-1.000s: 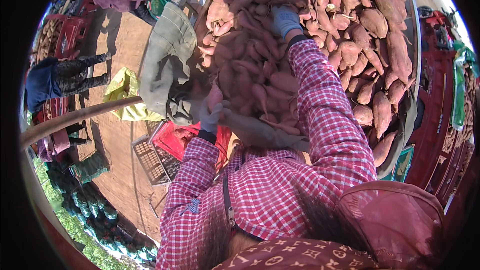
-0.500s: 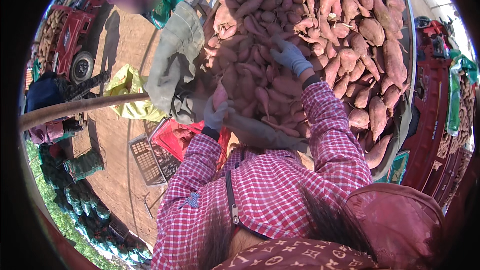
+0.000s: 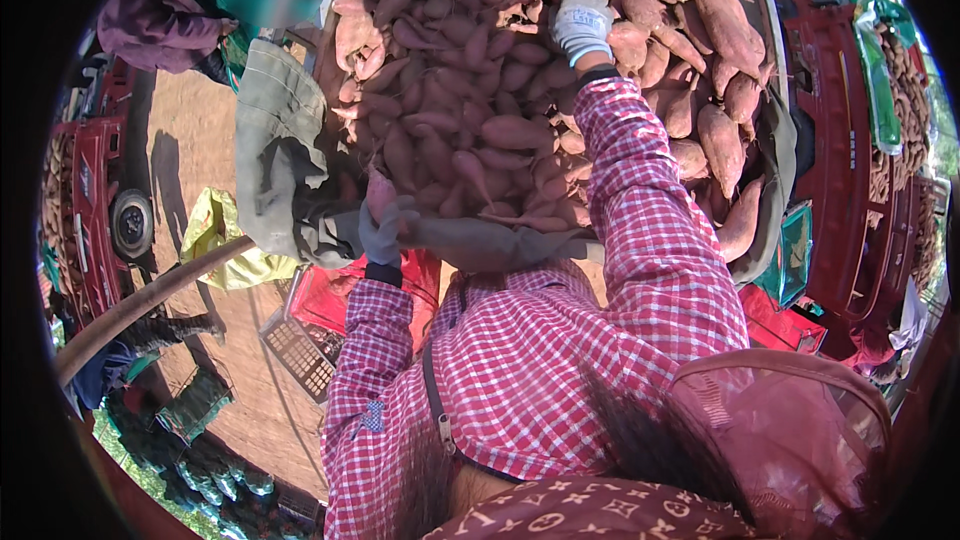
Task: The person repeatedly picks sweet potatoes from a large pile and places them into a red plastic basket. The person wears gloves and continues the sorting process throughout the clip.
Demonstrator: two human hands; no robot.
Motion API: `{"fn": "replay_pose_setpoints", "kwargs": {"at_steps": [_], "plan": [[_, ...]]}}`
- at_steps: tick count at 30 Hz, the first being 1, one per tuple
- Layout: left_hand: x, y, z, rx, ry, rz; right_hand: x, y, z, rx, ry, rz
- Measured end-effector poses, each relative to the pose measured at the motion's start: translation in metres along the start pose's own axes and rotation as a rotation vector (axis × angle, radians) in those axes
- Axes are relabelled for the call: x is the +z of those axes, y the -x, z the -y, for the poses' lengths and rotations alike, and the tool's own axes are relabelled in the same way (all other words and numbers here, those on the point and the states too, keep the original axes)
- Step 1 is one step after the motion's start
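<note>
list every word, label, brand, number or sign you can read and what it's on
Right glove: bluish print, too small to read.
Red vehicle, picture right: small pale marks, too small to read.
Brown cloth: repeated printed motifs, not copied here.
No other text is readable.

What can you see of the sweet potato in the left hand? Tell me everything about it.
The sweet potato is pinkish red, with dull, unpeeled-looking skin and a body that narrows toward its upper end in the picture. It stands roughly upright in the gloved left hand, whose fingers wrap its lower part and hide that end. It is at the near-left edge of the heap, close to the grey-green cloth. Whether it touches either, I can't tell.
</note>
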State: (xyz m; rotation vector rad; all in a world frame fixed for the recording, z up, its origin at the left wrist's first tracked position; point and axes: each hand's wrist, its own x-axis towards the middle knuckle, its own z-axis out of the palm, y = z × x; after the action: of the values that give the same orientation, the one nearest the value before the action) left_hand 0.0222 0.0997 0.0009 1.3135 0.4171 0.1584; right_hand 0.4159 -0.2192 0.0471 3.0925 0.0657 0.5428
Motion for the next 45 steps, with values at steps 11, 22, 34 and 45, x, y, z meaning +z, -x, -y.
{"fn": "replay_pose_setpoints", "kwargs": {"at_steps": [11,22,34,45], "plan": [[-0.002,0.0,0.006,-0.01,-0.026,-0.034,0.013,-0.011,-0.001,0.065,-0.062,0.25],[-0.009,-0.001,0.017,0.048,-0.009,-0.018,-0.003,0.108,-0.014,0.175,-1.191,0.639],[-0.003,0.002,0.003,-0.011,-0.026,-0.025,-0.061,0.094,-0.081,-0.392,-0.065,-0.007],[-0.003,-0.001,0.006,-0.062,0.044,-0.084,0.009,0.011,-0.056,-0.493,0.42,-0.031]]}}
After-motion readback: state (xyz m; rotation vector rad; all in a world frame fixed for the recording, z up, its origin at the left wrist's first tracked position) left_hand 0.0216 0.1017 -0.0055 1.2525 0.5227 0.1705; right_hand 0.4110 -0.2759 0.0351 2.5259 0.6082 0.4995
